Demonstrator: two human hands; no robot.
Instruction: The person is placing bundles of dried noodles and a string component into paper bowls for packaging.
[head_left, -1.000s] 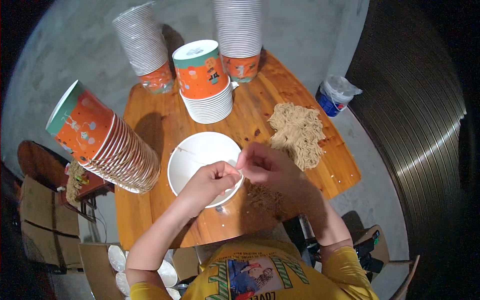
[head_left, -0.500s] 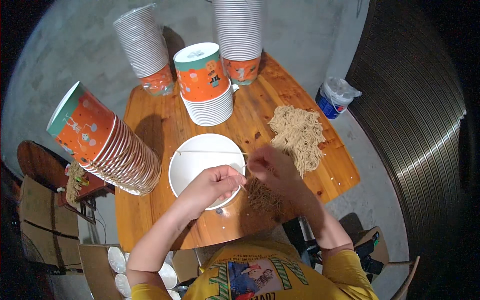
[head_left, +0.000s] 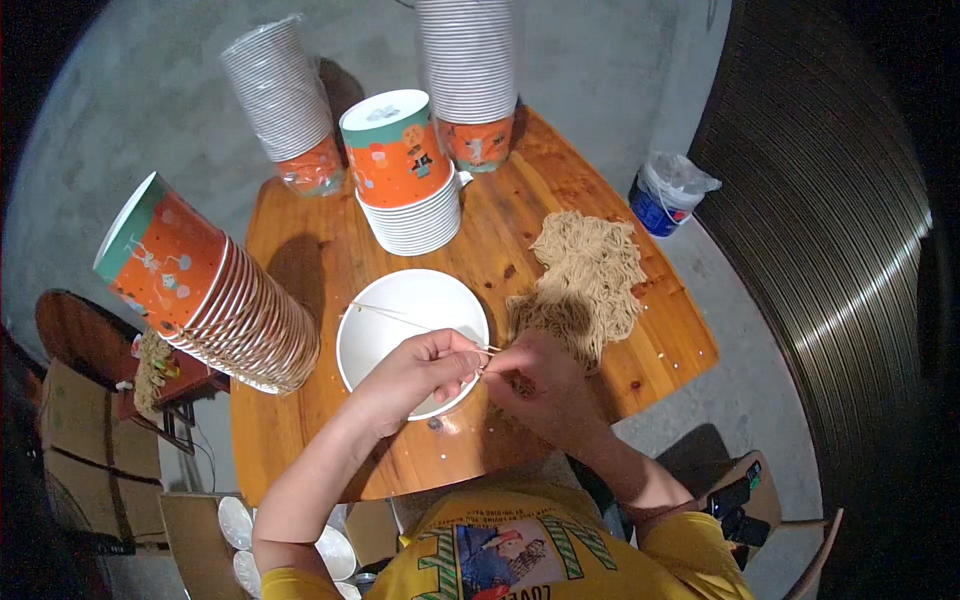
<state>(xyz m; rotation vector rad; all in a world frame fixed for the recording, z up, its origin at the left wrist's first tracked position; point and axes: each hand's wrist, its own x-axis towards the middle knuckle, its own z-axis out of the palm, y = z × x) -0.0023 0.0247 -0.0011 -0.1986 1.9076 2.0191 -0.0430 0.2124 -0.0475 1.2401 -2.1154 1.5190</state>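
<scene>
We have the left grip (head_left: pixel 440 367) pinching a thin cord (head_left: pixel 388 314) over the white bowl (head_left: pixel 370 348) on the desk (head_left: pixel 495 228), likely to steady it, the right grip (head_left: pixel 540 385) just beside, its hold too shadowed to tell, tan strands (head_left: pixel 590 280) at right presumably for easy reach.

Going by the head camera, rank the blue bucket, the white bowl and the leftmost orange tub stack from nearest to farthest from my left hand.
From your left hand:
1. White bowl, right beneath it.
2. Leftmost orange tub stack, to its left.
3. Blue bucket, farthest, off to its right.
</scene>
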